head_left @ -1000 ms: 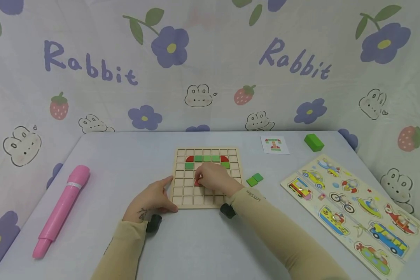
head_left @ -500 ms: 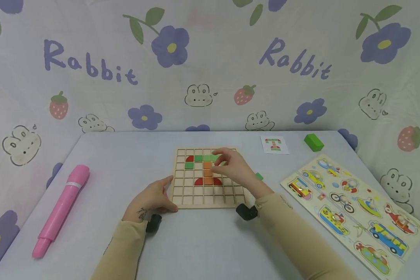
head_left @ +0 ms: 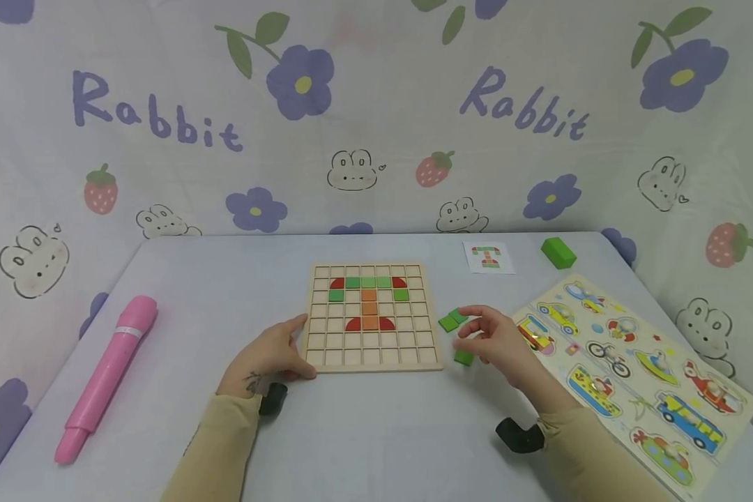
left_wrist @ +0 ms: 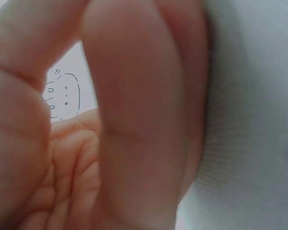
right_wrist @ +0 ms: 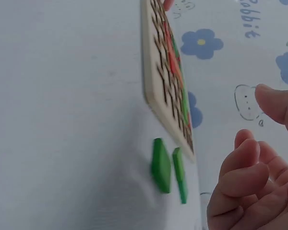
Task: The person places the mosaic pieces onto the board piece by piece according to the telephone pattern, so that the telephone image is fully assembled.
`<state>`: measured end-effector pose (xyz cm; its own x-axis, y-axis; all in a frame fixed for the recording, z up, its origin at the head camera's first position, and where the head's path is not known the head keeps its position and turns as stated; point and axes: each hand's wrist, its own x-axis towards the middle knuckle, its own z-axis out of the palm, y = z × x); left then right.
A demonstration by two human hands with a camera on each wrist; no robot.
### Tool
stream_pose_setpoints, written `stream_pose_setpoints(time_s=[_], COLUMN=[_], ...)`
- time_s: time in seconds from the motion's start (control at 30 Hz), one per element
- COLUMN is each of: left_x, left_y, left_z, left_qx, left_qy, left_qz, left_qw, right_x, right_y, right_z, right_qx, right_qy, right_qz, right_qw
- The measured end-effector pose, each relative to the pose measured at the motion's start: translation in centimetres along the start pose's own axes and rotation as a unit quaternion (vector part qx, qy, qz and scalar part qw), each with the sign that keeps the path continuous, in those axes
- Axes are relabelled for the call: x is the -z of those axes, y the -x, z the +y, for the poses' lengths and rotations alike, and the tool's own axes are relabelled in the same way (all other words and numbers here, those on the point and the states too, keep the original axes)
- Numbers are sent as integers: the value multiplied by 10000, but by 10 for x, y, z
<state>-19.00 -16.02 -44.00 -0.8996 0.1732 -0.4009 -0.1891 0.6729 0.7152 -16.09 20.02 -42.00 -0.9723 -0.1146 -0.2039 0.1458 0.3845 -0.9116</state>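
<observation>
A wooden grid board [head_left: 376, 368] lies in the middle of the table in the head view. Red quarter-rounds [head_left: 354, 325], green squares [head_left: 352, 282] and orange squares [head_left: 369, 307] fill some cells in a T-like figure. My left hand [head_left: 270, 357] rests against the board's left side, thumb at its front left corner. Right of the board hovers my right hand [head_left: 498, 345], thumb and fingers apart with nothing between them. By its fingertips lie loose green tiles [head_left: 448, 323], and another green tile [head_left: 464, 358] sits just below. Skin fills most of the left wrist view.
A small picture card [head_left: 489, 257] and a green block [head_left: 558, 252] lie at the back right. A vehicle knob puzzle [head_left: 627, 390] slants across the right side. At the left is a pink stick-like toy [head_left: 107, 380]. A printed cloth hangs behind.
My right hand has left the board's middle and moved right to the loose green tiles, uncovering the red and orange pieces. The left hand stays in place at the board.
</observation>
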Motion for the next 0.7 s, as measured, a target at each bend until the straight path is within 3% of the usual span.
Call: stream_pose_setpoints(time_s=[0.23,0.7], left_x=[0,-1], left_y=[0,-2], left_z=[0,-2], left_qx=[45,78], left_qy=[129,287], left_qz=[-5,24], left_qw=[9999,9996], right_x=[1,-9], right_y=[8,3], right_z=[19,23], right_qx=[-660,-1157], right_qy=[295,1504], right_qz=[193,468], right_qw=[9972,9807])
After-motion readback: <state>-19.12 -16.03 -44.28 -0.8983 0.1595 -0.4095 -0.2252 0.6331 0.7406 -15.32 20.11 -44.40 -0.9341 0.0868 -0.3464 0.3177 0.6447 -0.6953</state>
